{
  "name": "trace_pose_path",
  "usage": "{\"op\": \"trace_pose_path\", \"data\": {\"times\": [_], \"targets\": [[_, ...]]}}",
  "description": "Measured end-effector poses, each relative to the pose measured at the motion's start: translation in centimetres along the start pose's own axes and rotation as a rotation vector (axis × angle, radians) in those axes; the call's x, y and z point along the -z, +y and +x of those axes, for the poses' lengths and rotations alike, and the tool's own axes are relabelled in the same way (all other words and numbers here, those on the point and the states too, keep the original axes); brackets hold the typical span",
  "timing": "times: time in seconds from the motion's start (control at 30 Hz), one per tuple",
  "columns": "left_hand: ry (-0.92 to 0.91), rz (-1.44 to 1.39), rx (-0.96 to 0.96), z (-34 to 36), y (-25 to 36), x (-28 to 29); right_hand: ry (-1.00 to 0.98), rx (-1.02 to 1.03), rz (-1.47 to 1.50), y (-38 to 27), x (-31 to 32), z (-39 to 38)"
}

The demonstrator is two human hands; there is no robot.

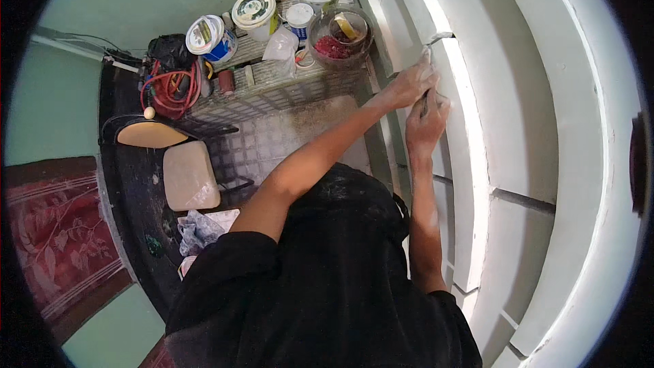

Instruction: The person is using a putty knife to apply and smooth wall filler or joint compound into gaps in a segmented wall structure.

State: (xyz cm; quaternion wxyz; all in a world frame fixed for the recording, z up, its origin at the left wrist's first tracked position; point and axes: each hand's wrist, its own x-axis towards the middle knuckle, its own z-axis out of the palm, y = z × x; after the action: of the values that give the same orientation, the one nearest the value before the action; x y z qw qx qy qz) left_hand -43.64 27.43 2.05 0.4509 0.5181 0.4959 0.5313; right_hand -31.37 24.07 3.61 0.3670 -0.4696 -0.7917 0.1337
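- A red patterned rug (48, 232) lies at the lower left edge of the frame, on a pale green floor (54, 102).
- A dark stool (126, 163) stands just right of the rug, with a cream cushion (189, 176) and a tan oval seat pad (150, 134) above it; crumpled rags (199, 230) lie below the cushion.
- A coiled orange hose (170, 88) sits in the upper left, touching a black bag (169, 51).
- A wire crate (286, 85) at upper centre carries white lidded paint tubs (253, 10), a small white plastic bag (281, 44) and a clear bowl (340, 35) holding red and yellow bits.
- The person's dark shirt (327, 279) fills the lower centre, dusted with white.
- The left hand (412, 82), right of centre, is closed with its fingertips pressed on a seam of the white wall; whether it grips anything I cannot tell.
- The right hand (426, 123), just below and touching the left, is clenched around a thin dark tool (424, 103) held against the same seam.
- The white moulded wall (518, 109) curves down the right half of the frame, with dark joint gaps (521, 199) between its panels; the worked seam (439, 37) lies upper right of centre.
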Motion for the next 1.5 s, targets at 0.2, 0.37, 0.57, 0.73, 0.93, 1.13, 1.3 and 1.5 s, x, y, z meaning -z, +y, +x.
{"op": "trace_pose_path", "data": {"times": [0.2,0.37,0.57,0.73,0.93,1.13,1.3,1.5], "targets": [[-0.008,0.029,-0.043,-1.6,0.3,-1.7,0.039,-0.027,0.026,-0.3,1.4,-2.1],[0.013,0.025,-0.027,-0.7,0.3,-0.8,0.064,-0.021,0.081,-0.1,0.1,-1.4],[-0.112,-0.013,0.152,0.3,1.8,0.5,0.069,-0.003,0.039,0.3,-1.2,-0.7],[0.066,0.048,-0.144,-1.5,0.5,-1.7,0.102,0.046,0.062,-0.8,0.8,-1.7],[0.097,0.179,-0.215,-1.2,1.7,-2.3,0.117,0.007,0.072,-1.8,2.2,-1.2],[0.087,0.218,-0.193,-0.8,2.1,-2.2,0.127,0.038,0.057,-0.5,1.6,-0.6],[0.064,0.194,-0.168,0.3,2.2,-1.3,0.119,0.013,0.082,-0.9,1.4,0.0],[0.069,0.309,-0.241,0.8,1.1,-0.8,0.145,0.05,0.105,-1.0,0.9,0.5]]}}
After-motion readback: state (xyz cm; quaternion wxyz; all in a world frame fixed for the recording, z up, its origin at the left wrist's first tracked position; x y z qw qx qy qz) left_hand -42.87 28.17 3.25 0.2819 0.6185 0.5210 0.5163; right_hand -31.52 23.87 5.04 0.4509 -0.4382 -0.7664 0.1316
